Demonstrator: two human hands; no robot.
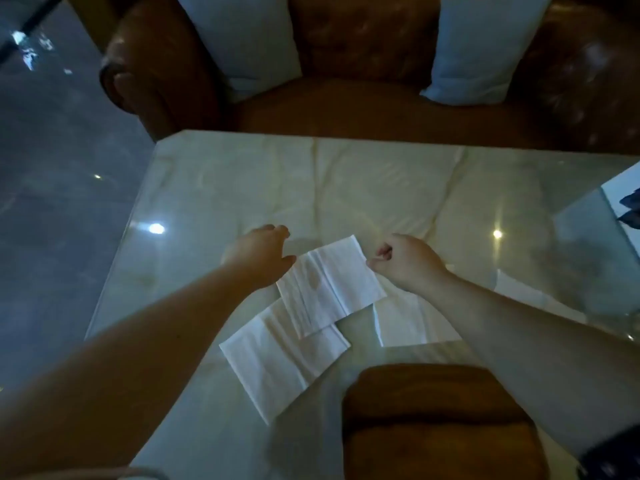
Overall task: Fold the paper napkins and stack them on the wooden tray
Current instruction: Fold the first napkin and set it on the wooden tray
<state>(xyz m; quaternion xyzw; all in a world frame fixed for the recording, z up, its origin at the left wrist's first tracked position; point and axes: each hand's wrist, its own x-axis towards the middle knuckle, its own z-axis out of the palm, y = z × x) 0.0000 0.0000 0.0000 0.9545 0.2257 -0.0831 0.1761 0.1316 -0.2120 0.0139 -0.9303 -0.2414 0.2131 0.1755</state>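
White paper napkin (329, 285) lies mid-counter, overlapping 2nd napkin (284, 358) nearer person; 3rd (412, 320) just right, partly under forearm. Thin, light, limp — tears easily, slides on glossy counter (381, 181); best held at corners/edges, w/ light pinch. R hand (408, 265) grip pinched on top napkin's right edge. L hand (263, 258) grip loosely curled at left edge; can't tell if it holds paper. Wooden tray (440, 424) near bottom, no napkins on it. Sofa (346, 64) w/ cushions beyond counter.
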